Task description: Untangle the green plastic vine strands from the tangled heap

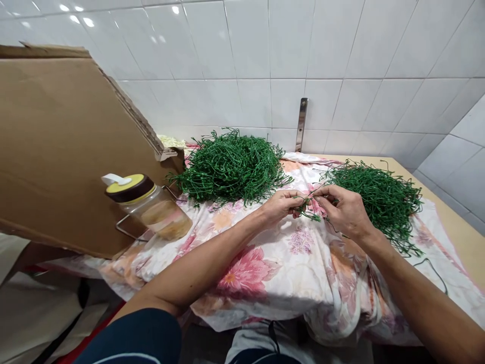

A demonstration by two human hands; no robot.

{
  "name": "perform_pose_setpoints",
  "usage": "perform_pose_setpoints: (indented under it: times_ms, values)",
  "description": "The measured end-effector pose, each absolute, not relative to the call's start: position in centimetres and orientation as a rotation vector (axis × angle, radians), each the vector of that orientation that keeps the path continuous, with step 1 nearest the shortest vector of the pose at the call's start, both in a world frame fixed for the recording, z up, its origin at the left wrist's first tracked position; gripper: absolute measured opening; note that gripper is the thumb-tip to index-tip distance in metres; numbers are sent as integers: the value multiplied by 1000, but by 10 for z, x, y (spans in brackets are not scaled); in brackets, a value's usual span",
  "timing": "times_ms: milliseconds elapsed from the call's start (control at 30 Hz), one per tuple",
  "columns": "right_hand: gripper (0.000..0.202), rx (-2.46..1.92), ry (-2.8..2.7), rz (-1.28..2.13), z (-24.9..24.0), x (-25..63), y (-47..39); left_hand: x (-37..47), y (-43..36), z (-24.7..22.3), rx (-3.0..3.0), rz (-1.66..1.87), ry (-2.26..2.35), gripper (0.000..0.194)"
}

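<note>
My left hand [286, 205] pinches a small sprig of thin green stems [312, 217] with little bud-like tips, over the middle of the flowered cloth. Close beside it, my right hand [344, 210] has thumb and forefinger pressed together on a thin strand of the same sprig. The fingertips of both hands almost meet. Behind my left hand rises a big tangled pile of green stems [235, 167]. A second, flatter pile of green stems [379, 197] lies just beyond and to the right of my right hand.
A flowered cloth [246, 275] covers most of the wooden table [458, 237]. At left, a jar with a yellow and brown lid [162, 210] leans beside a large cardboard box [64, 146]. White tiled wall [250, 101] stands behind, with a metal bracket [301, 124] against it.
</note>
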State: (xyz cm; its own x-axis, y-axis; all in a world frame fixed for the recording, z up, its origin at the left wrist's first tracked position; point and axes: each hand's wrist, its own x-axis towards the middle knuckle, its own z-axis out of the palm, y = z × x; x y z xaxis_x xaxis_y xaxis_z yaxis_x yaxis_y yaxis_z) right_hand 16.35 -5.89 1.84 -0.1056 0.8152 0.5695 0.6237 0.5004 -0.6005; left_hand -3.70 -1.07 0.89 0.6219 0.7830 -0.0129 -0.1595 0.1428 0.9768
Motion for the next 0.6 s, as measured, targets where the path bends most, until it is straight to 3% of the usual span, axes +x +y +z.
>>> perform_pose_setpoints:
  times_ms: [333, 600]
  values:
    - [11, -1118, -1953, 48, 16, 164, -58, -33, -11, 6, 1531, 857, 682, 50]
    - [14, -1141, -2075, -69, 8, 164, -56, -33, -10, -7, 1868, 921, 818, 32]
